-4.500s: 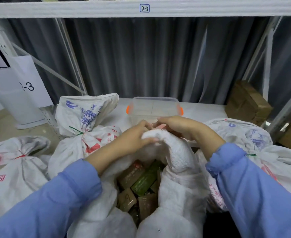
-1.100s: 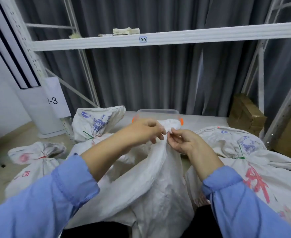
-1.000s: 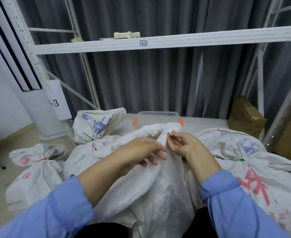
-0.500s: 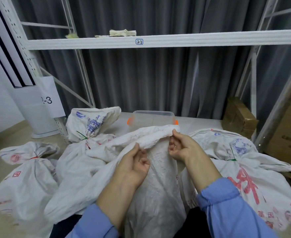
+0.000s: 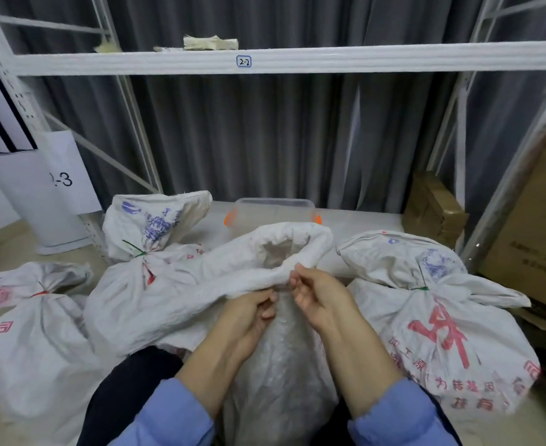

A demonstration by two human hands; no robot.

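A white woven sack (image 5: 281, 365) stands between my arms, its loose top rolled into a thick folded rim (image 5: 297, 239) that droops away to the left. My left hand (image 5: 252, 313) grips the sack's fabric just under the rim, fingers curled into it. My right hand (image 5: 316, 294) pinches the near edge of the rim beside the left hand, fingertips almost touching it. The sack's contents are hidden.
Tied white sacks lie around: one at the right (image 5: 436, 320), one behind left (image 5: 155, 226), one at far left (image 5: 23, 333). A clear plastic box with orange clips (image 5: 275, 210) sits on the low shelf. Cardboard boxes (image 5: 436, 210) stand at right. A white shelf beam (image 5: 297, 59) crosses overhead.
Earlier the sack's mouth was open, showing packets inside. Since then the top was pulled up and gathered. In the last half second my left hand closed in beside the right under the rim.
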